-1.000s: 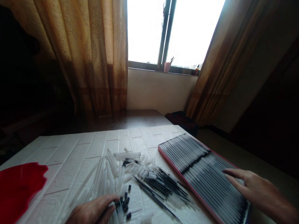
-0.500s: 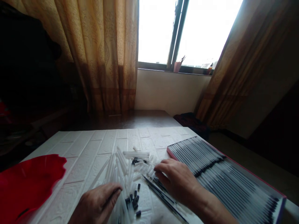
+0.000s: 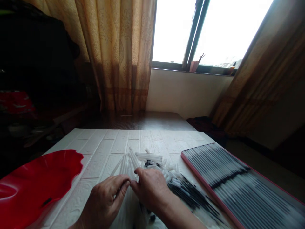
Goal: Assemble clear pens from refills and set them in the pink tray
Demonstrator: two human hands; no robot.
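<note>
My left hand (image 3: 106, 197) and my right hand (image 3: 152, 187) meet over a heap of transparent plastic tubes (image 3: 125, 165). Thumb and forefinger of each are pinched, with the fingertips almost touching. Whatever they hold is too small or hidden to name. Beneath my right hand, small black plugs (image 3: 152, 218) show only in part. Beyond its knuckles lie short whitish pieces (image 3: 168, 173) and a few black bits (image 3: 149, 163). Thin black pen refills (image 3: 188, 194) are bundled beside my right wrist.
At right stands a pink-edged box (image 3: 197, 173) with rows of transparent, dark-tipped pens (image 3: 214, 162). A wavy-rimmed red dish (image 3: 59, 178) at left holds a small black piece (image 3: 47, 202). The white brick-patterned tabletop (image 3: 95, 159) runs toward a dark surface (image 3: 162, 119) under the window.
My right hand has moved left from beside the refills to meet my left hand, covering most of the black plugs. The view has turned slightly left.
</note>
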